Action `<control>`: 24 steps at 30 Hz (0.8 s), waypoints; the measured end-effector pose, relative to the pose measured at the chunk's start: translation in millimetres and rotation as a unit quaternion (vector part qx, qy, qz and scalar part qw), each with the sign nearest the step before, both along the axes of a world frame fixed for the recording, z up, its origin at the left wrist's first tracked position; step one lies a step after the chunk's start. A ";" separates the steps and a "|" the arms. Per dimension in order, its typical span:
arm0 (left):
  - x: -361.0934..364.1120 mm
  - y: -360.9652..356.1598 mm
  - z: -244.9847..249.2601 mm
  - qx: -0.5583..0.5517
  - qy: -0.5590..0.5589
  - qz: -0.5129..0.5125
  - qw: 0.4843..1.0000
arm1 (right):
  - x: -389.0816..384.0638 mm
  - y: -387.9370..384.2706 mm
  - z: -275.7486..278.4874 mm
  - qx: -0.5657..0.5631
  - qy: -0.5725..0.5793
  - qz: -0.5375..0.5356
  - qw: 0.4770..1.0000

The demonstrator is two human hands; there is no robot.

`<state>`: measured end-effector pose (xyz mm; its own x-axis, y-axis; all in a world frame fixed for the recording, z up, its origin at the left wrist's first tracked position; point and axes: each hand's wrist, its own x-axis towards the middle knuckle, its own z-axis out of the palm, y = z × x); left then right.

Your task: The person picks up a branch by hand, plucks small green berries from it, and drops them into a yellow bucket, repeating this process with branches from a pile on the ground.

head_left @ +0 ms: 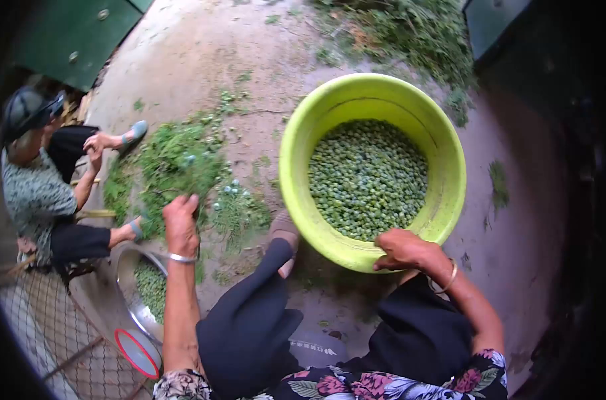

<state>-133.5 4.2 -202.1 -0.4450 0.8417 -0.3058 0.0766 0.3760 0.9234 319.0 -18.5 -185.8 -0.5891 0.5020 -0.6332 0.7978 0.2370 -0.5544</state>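
My left hand (181,225) is closed at the edge of the green branches on the ground. It grips a leafy evergreen sprig (200,172), whose feathery foliage blurs into the pile behind it. A wide yellow-green bucket (294,143) stands in front of me, partly filled with small round green cones or berries (368,180). On the bucket's near rim lies my right hand (410,251), its fingers curled over the edge. Bluish-green berries (231,189) still sit on some of the branches beside my left hand.
At the left another person (40,180) sits low, hands together. A metal basin (124,280) of green berries stands by my left forearm, near a red-rimmed dish (138,353) and wire mesh (46,327). More cut branches (416,40) lie at the back right.
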 end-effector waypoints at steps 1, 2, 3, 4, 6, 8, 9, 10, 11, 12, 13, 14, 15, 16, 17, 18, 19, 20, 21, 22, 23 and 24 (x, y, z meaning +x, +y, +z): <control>-2.0 4.5 5.9 0.072 -0.004 -0.016 0.997 | -4.3 7.5 26.6 -0.007 -0.066 -0.004 0.998; -4.0 10.2 10.8 0.109 -0.041 0.008 0.993 | -6.1 10.0 48.0 0.044 -0.065 -0.016 0.997; 2.0 15.5 36.8 0.114 -0.101 -0.002 0.988 | -11.8 12.5 72.5 0.077 -0.078 -0.036 0.993; 12.7 16.1 64.3 0.126 -0.124 -0.022 0.984 | -17.5 13.1 92.4 0.126 -0.059 -0.056 0.989; 31.6 17.6 113.8 0.153 -0.150 -0.049 0.975 | -32.7 11.5 135.4 0.190 -0.044 -0.079 0.978; 45.3 21.6 150.6 0.193 -0.139 -0.092 0.967 | -52.3 9.3 178.9 0.248 -0.011 -0.118 0.961; 56.1 22.2 171.2 0.207 -0.142 -0.099 0.963 | -57.9 7.2 192.9 0.263 -0.014 -0.123 0.957; 67.6 21.4 193.5 0.204 -0.160 -0.133 0.957 | -63.2 4.2 205.0 0.303 0.060 -0.174 0.935; 81.4 20.0 214.9 0.200 -0.177 -0.170 0.948 | -66.1 1.7 216.0 0.340 0.133 -0.224 0.903; 96.9 17.4 234.0 0.206 -0.156 -0.190 0.947 | -67.1 1.5 225.4 0.363 0.189 -0.266 0.873; 109.4 16.0 246.3 0.213 -0.161 -0.205 0.941 | -65.6 1.1 232.1 0.383 0.244 -0.307 0.836; 122.0 14.8 254.6 0.218 -0.158 -0.243 0.932 | -61.6 -0.5 235.8 0.408 0.302 -0.344 0.790; 135.4 14.3 261.2 0.222 -0.155 -0.281 0.921 | -56.5 -1.7 234.2 0.394 0.324 -0.415 0.753; 149.0 12.8 266.3 0.228 -0.152 -0.322 0.906 | -51.0 -4.1 233.5 0.369 0.373 -0.463 0.714; 161.4 11.9 270.0 0.228 -0.146 -0.354 0.895 | -44.5 -6.5 232.1 0.339 0.422 -0.507 0.671; 179.3 6.8 273.4 0.243 -0.128 -0.379 0.884 | -35.7 -10.1 229.6 0.343 0.415 -0.519 0.664; 197.0 2.4 272.3 0.254 -0.111 -0.402 0.873 | -27.2 -14.9 224.6 0.329 0.447 -0.534 0.638; 208.2 1.9 265.7 0.242 -0.121 -0.431 0.861 | -19.6 -19.5 219.3 0.313 0.477 -0.547 0.613; 218.9 1.3 261.7 0.187 -0.148 -0.440 0.866 | -12.6 -21.2 215.1 0.312 0.468 -0.557 0.611; 228.4 1.7 252.4 0.149 -0.182 -0.435 0.869 | -6.3 -22.3 211.1 0.302 0.481 -0.550 0.612; 237.2 2.8 241.7 0.108 -0.215 -0.428 0.871 | 0.0 -23.1 206.5 0.290 0.494 -0.544 0.613; 245.1 4.6 233.1 0.096 -0.221 -0.432 0.869 | 6.2 -24.1 204.6 0.304 0.480 -0.540 0.621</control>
